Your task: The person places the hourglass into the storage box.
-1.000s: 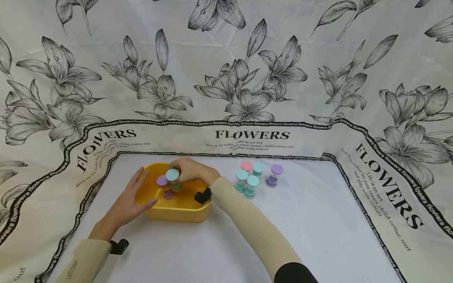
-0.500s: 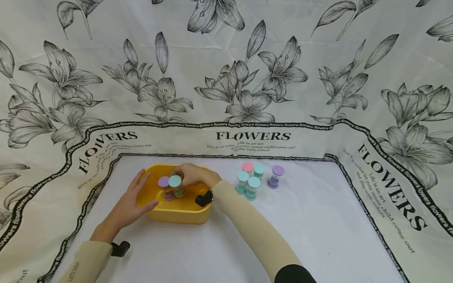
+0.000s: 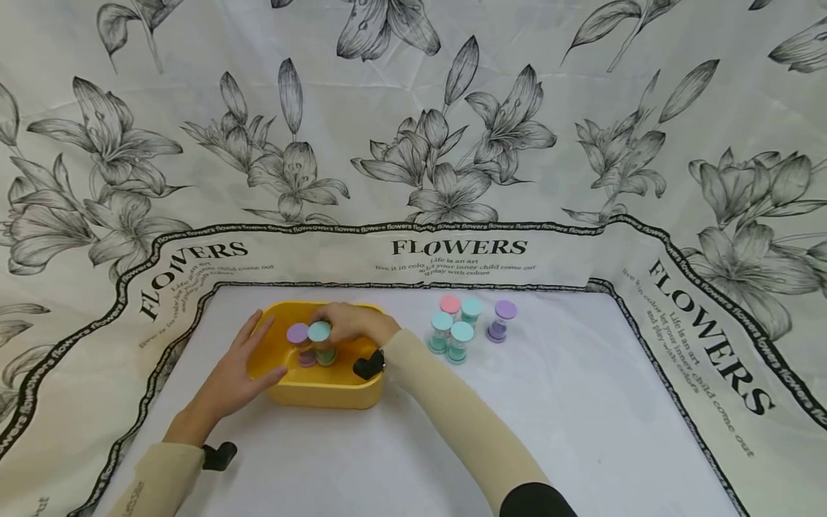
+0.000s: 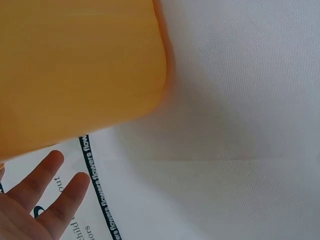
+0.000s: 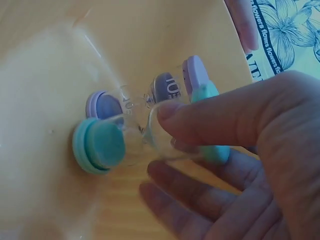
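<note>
A pale cloth backdrop [image 3: 381, 194], printed with lilies and the word FLOWERS, is hung behind a white tabletop [image 3: 504, 424]. Inside a yellow tub [image 3: 323, 397] toward the left of that surface, a teal-capped hourglass [image 3: 319, 331] is held upright, just beside a purple-capped hourglass [image 3: 298, 333] stood to its left. Since a second ago the teal cap has been brought down to about the level of the purple one, and over the last half second hardly any shift is seen; the hourglass can thus be judged as all but set down. Whether its base is fully rested on the tub's floor cannot be told for certain, the close view being soft. Its upper glass is pinched between the thumb and fingers of the right hand [image 3: 349, 322], by which the tub is entered from the right; the hourglass lies at the fingertips, to the hand's left. The left hand [image 3: 235, 377] is laid along the tub's left end, fingers spread, nothing gripped. Outside, to the right, a pink-capped hourglass [image 3: 449, 304] is grouped with three teal-capped ones [image 3: 458, 345], and a lone purple-capped one [image 3: 502, 321] is stood near them.
</note>
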`<state>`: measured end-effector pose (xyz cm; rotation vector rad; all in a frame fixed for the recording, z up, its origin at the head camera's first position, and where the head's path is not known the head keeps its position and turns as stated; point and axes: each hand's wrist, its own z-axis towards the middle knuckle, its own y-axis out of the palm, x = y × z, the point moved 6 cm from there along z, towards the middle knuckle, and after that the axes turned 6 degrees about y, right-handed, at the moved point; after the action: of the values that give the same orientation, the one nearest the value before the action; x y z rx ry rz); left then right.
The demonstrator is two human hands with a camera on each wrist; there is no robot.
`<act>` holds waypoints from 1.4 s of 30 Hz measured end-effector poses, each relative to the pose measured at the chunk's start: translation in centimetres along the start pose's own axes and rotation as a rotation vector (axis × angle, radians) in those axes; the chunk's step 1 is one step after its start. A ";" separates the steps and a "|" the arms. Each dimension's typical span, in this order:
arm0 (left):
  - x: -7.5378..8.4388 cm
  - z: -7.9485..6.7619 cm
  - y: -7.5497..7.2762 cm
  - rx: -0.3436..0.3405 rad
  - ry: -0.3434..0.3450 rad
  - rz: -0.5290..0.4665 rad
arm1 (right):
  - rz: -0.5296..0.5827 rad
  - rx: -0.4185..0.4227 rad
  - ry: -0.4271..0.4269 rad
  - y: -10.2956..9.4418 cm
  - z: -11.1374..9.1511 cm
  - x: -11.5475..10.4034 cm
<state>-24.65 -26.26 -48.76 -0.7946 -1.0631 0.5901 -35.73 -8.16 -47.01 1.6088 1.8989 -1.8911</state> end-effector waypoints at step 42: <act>0.3 -0.1 0.1 -0.004 -0.009 -0.017 | -0.034 0.016 0.059 -2.9 -4.0 -0.9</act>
<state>-24.45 -26.05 -48.71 -0.7861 -1.0781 0.5779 -34.71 -4.95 -43.27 1.6657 1.9509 -1.8966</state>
